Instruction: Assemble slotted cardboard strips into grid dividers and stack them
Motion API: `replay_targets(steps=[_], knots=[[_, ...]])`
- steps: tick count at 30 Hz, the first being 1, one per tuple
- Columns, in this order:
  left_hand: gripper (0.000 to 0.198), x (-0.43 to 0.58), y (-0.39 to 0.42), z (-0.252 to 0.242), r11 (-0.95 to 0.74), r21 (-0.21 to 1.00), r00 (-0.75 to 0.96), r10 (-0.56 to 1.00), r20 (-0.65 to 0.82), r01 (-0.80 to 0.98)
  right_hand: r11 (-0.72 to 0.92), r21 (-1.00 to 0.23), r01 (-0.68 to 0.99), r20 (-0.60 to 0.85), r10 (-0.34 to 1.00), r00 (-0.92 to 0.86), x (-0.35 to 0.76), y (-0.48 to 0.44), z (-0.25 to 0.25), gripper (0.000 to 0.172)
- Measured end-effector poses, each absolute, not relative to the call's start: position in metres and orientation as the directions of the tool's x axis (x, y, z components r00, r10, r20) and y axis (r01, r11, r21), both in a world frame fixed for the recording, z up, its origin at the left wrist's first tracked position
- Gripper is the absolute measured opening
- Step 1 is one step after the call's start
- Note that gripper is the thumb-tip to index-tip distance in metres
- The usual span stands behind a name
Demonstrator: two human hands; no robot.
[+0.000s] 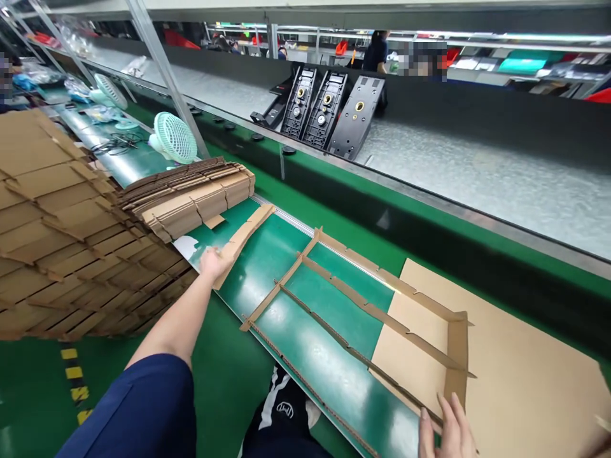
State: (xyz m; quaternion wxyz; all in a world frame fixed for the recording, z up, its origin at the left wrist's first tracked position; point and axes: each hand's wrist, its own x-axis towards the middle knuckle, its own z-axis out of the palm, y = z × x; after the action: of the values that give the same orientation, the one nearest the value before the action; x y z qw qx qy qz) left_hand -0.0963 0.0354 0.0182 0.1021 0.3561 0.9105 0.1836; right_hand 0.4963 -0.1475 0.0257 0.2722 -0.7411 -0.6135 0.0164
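Note:
My left hand point(213, 262) is closed around a notched cardboard strip point(245, 231) that stretches across the green table. A cardboard divider frame point(365, 306) of long strips joined by cross strips stands on the table, its right end over a flat cardboard sheet point(529, 356). At the frame's near right corner is my right hand point(449, 427), fingers apart, touching or very close to the end cross strip; its lower part is cut off by the picture edge.
Bundled cardboard strips point(205, 200) lie at the table's left end, beside a tall stack of cardboard dividers point(71, 242). Behind runs a conveyor point(458, 172) with black plastic parts point(327, 111). Mint fans point(175, 137) stand back left. People are in the distance.

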Motion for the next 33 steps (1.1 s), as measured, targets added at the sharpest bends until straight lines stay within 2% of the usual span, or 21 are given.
replay_targets(steps=[3, 6, 8, 10, 12, 14, 18, 21, 24, 27, 30, 33], knots=[[0.066, -0.064, 0.035, 0.042, 0.565, 0.681, -0.752, 0.659, -0.033, 0.465, -0.074, -0.518, 0.852, 0.251, 0.939, 0.234, 0.479, -0.146, 0.027, 0.063], [0.062, 0.01, 0.017, 0.054, 0.316, 0.866, -0.642, 0.767, 0.008, 0.388, -0.113, -0.681, 0.724, 0.064, 0.975, 0.213, 0.454, -0.141, 0.031, 0.061], [0.056, 0.078, -0.008, 0.053, 0.128, 0.925, -0.433, 0.901, 0.043, 0.358, -0.125, -0.802, 0.584, -0.056, 0.989, 0.134, 0.432, -0.137, 0.04, 0.061], [0.053, 0.151, -0.043, 0.048, 0.025, 0.955, -0.222, 0.974, 0.043, 0.296, -0.119, -0.888, 0.444, -0.102, 0.993, 0.062, 0.409, -0.135, 0.053, 0.061], [0.055, 0.214, -0.083, 0.046, -0.065, 0.963, -0.006, 0.998, 0.069, 0.263, -0.115, -0.918, 0.379, -0.104, 0.993, 0.048, 0.392, -0.136, 0.065, 0.058], [0.061, 0.255, -0.118, 0.048, -0.11, 0.962, 0.167, 0.984, 0.069, 0.249, -0.139, -0.904, 0.405, -0.107, 0.989, 0.102, 0.389, -0.139, 0.071, 0.052], [0.057, 0.271, -0.142, 0.047, -0.213, 0.935, 0.444, 0.893, 0.069, 0.285, -0.296, -0.825, 0.481, -0.12, 0.924, 0.363, 0.435, -0.156, 0.067, 0.049], [0.049, 0.263, -0.128, 0.031, -0.365, 0.812, 0.506, 0.857, 0.102, 0.454, -0.417, -0.74, 0.527, -0.105, 0.846, 0.523, 0.484, -0.174, 0.065, 0.052], [0.054, 0.26, -0.117, 0.013, -0.432, 0.608, 0.505, 0.861, 0.058, 0.666, -0.436, -0.661, 0.611, -0.117, 0.864, 0.49, 0.507, -0.183, 0.067, 0.051], [0.057, 0.264, -0.115, 0.002, -0.469, 0.456, 0.528, 0.849, -0.002, 0.756, -0.43, -0.6, 0.675, -0.174, 0.894, 0.414, 0.501, -0.177, 0.067, 0.048], [0.057, 0.268, -0.117, -0.002, -0.492, 0.389, 0.539, 0.842, -0.016, 0.779, -0.44, -0.545, 0.714, -0.23, 0.897, 0.378, 0.487, -0.167, 0.061, 0.047], [0.057, 0.268, -0.117, -0.001, -0.497, 0.373, 0.541, 0.841, -0.016, 0.784, -0.431, -0.489, 0.758, -0.261, 0.902, 0.344, 0.477, -0.159, 0.054, 0.046]])
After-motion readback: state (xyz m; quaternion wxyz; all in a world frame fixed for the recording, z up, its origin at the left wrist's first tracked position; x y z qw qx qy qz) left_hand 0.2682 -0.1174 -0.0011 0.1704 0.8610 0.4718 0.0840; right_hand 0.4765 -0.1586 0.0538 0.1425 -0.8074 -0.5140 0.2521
